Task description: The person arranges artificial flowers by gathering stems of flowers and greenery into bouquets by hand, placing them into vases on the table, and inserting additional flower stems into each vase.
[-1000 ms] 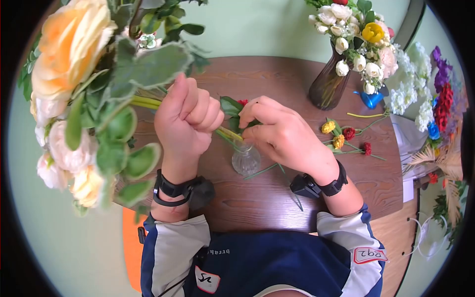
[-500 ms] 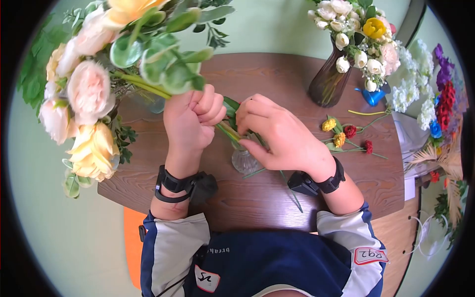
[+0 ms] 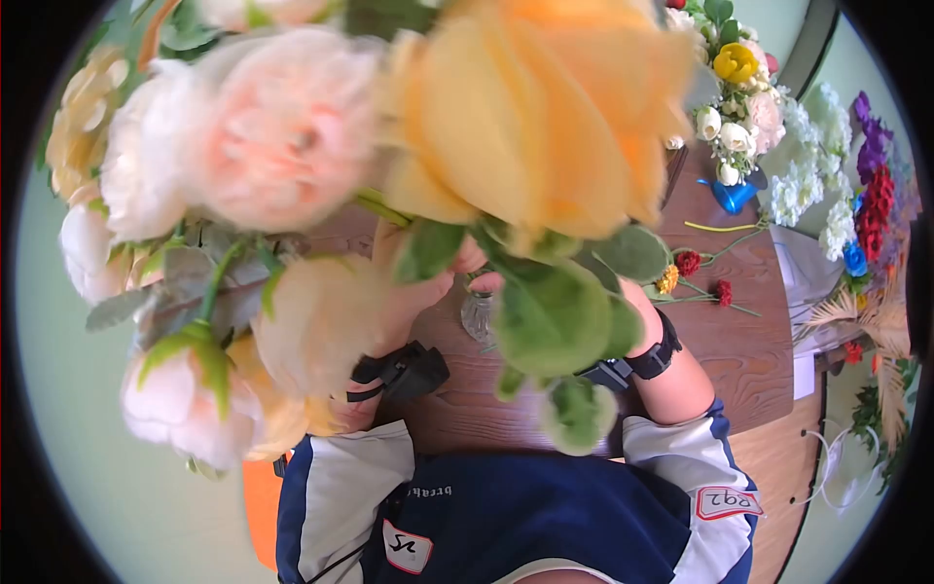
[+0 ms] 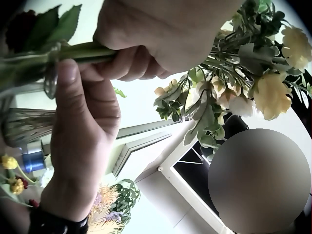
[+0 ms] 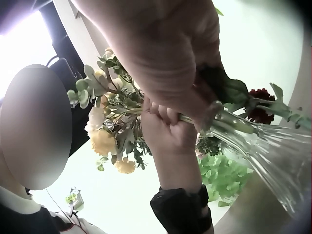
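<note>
A bouquet of artificial flowers fills much of the head view, with a large yellow-orange rose (image 3: 535,127) and a pale pink bloom (image 3: 292,131) close to the camera. My left hand (image 4: 161,36) grips its bundled green stems (image 4: 87,52) above a ribbed clear glass vase (image 3: 477,316). The stem ends run through the vase's mouth. Right at the rim, the fingers of my right hand (image 4: 80,139) curl round the stems, the thumb overlapping the glass edge. Beside the neck are a dark red flower (image 5: 261,105) and green leaves (image 5: 226,87). Blooms hide most of both hands in the head view.
Short red (image 3: 688,263) and yellow (image 3: 667,280) flowers lie on the brown table (image 3: 739,350) to the right. Behind them are a blue object (image 3: 732,197) and a vase of white flowers (image 3: 739,136). More artificial flowers (image 3: 876,200) stand beyond the table's right edge.
The bouquet has swung from the left across the front of the head view, now covering the hands. My left hand has come right and lower, closer to the vase. The right arm has barely moved.
</note>
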A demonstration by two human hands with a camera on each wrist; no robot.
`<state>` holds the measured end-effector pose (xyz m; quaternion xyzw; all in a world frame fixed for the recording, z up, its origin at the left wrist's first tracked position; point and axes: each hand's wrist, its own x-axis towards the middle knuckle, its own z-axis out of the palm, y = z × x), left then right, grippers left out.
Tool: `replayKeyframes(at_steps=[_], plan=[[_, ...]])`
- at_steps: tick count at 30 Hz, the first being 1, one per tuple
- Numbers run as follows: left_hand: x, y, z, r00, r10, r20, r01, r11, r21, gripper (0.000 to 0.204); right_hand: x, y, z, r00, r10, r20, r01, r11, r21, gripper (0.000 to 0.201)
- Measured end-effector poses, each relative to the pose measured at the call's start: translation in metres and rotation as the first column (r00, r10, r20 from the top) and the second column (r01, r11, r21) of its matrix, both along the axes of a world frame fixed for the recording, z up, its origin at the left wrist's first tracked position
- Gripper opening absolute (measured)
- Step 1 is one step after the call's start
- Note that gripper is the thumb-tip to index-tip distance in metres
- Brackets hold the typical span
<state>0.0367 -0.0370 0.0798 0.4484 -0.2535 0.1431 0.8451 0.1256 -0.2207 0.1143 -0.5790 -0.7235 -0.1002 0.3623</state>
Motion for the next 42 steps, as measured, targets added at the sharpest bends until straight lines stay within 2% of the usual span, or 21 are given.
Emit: replayKeyframes(at_steps=[2,3,4,6,8,10,13,14,16,18,20,24,26,28,30,32,36,37,38,40,42], plan=[[0.006,0.001,0.002,1.0,-0.005,0.001,0.005,1.0,0.01,0.016,-0.001,-0.006,0.003,0.993,-0.037,0.115,0.033,0.999,0.041,0.037],[0.008,0.002,0.002,1.0,-0.007,0.002,0.007,1.0,0.014,0.016,0.02,0.012,-0.011,0.907,0.175,-0.383,-0.208,0.977,-0.046,0.042],[0.01,0.003,0.002,1.0,-0.008,0.003,0.008,1.0,0.019,0.016,0.015,0.017,-0.034,0.965,0.013,-0.263,0.035,0.984,0.175,0.047],[0.013,0.005,0.003,1.0,-0.009,0.005,0.009,1.0,0.028,0.016,0.037,0.008,-0.043,0.802,0.272,-0.531,-0.28,0.958,0.068,0.046],[0.016,0.006,0.005,1.0,-0.012,0.007,0.012,0.999,0.042,0.016,0.033,-0.017,-0.023,0.812,0.03,-0.583,-0.134,0.982,-0.136,0.042],[0.024,0.009,0.006,1.0,-0.017,0.012,0.016,0.998,0.055,0.016,0.038,-0.028,-0.006,0.828,0.033,-0.559,-0.156,0.972,-0.174,0.041],[0.03,0.01,0.01,1.0,-0.019,0.016,0.018,0.997,0.07,0.016,0.041,-0.041,0.013,0.881,-0.134,-0.454,0.038,0.976,-0.213,0.032],[0.033,0.01,0.01,1.0,-0.021,0.016,0.02,0.997,0.074,0.016,0.046,-0.037,0.01,0.978,-0.081,-0.193,0.091,0.995,0.044,0.032],[0.036,0.01,0.009,1.0,-0.026,0.016,0.025,0.997,0.077,0.015,0.055,-0.032,0.013,0.984,-0.135,-0.116,0.126,0.989,-0.08,0.033],[0.04,0.01,0.009,0.999,-0.03,0.013,0.028,0.996,0.08,0.015,0.059,-0.023,0.01,0.98,-0.19,-0.061,0.187,0.981,-0.046,0.031],[0.041,0.011,0.009,1.0,-0.028,0.01,0.027,0.996,0.084,0.015,0.064,-0.019,0.003,0.943,-0.332,-0.021,0.318,0.918,-0.237,0.029],[0.042,0.015,0.01,1.0,-0.021,0.008,0.02,0.995,0.093,0.015,0.064,-0.018,0.0,0.988,-0.154,-0.009,0.154,0.988,0.001,0.028],[0.044,0.015,0.01,1.0,-0.023,0.005,0.022,0.995,0.096,0.015,0.06,-0.025,0.0,0.974,-0.225,-0.01,0.224,0.973,-0.062,0.028],[0.046,0.016,0.01,1.0,-0.025,0.003,0.024,0.995,0.099,0.015,0.058,-0.029,-0.003,0.924,-0.381,-0.043,0.359,0.899,-0.251,0.028],[0.047,0.018,0.01,1.0,-0.024,0.002,0.023,0.994,0.102,0.015,0.061,-0.027,-0.009,0.89,-0.44,-0.119,0.393,0.872,-0.291,0.028],[0.048,0.019,0.01,1.0,-0.02,0.002,0.02,0.994,0.105,0.015,0.077,-0.023,-0.028,0.783,-0.602,0.157,0.533,0.519,-0.668,0.03],[0.049,0.022,0.009,1.0,-0.015,-0.003,0.015,0.994,0.109,0.015,0.086,-0.026,-0.061,0.824,-0.562,0.072,0.49,0.643,-0.588,0.037],[0.048,0.024,0.009,1.0,-0.012,-0.003,0.012,0.994,0.109,0.015,0.14,-0.021,-0.144,0.877,-0.368,-0.308,0.209,0.871,-0.445,0.037],[0.049,0.025,0.008,1.0,-0.009,-0.003,0.01,0.994,0.11,0.015,0.129,-0.015,-0.124,0.878,-0.367,-0.307,0.208,0.871,-0.446,0.037],[0.049,0.027,0.008,1.0,-0.004,-0.006,0.005,0.994,0.112,0.015,0.095,-0.002,-0.067,0.739,-0.661,-0.13,0.142,0.342,-0.929,0.034],[0.049,0.029,0.007,1.0,0.0,-0.007,0.001,0.993,0.114,0.015,0.101,0.004,-0.087,0.672,-0.696,-0.252,0.085,0.41,-0.908,0.026]])
